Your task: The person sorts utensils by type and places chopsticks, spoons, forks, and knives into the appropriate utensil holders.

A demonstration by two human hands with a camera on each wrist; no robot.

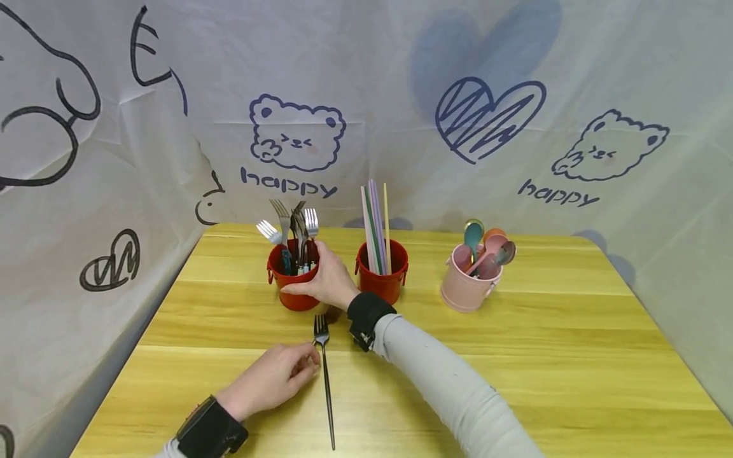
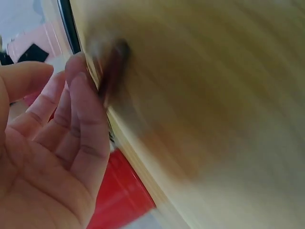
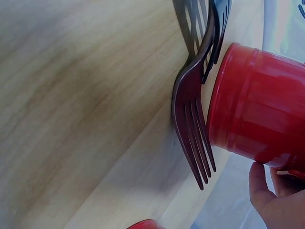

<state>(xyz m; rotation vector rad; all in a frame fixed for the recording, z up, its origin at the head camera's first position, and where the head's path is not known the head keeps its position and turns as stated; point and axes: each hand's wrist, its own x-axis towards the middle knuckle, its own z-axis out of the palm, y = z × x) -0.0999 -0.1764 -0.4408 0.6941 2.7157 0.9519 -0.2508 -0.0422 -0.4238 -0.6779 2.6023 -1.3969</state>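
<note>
My right hand point(image 1: 329, 280) grips the side of a red bucket point(image 1: 298, 302) with several forks point(image 1: 283, 222) standing in it, tines up. In the right wrist view, my fingertips point(image 3: 259, 179) touch the bucket's red wall. A dark fork point(image 1: 322, 332) lies on the table in front of the bucket, tines toward it. My left hand point(image 1: 277, 376) rests beside its neck, fingers loosely bent. In the left wrist view, the thumb stands apart from the fingers, and a blurred dark piece lies near the fingertips. The right wrist view shows tines overlapping the dark fork point(image 3: 188, 98).
A second red bucket point(image 1: 386, 289) with several chopsticks point(image 1: 375, 229) stands to the right of the fork bucket. Further right is a pink bucket point(image 1: 466, 292) holding several spoons point(image 1: 495, 245). A white sheet with drawings point(image 1: 395, 76) hangs behind the wooden table point(image 1: 572, 356).
</note>
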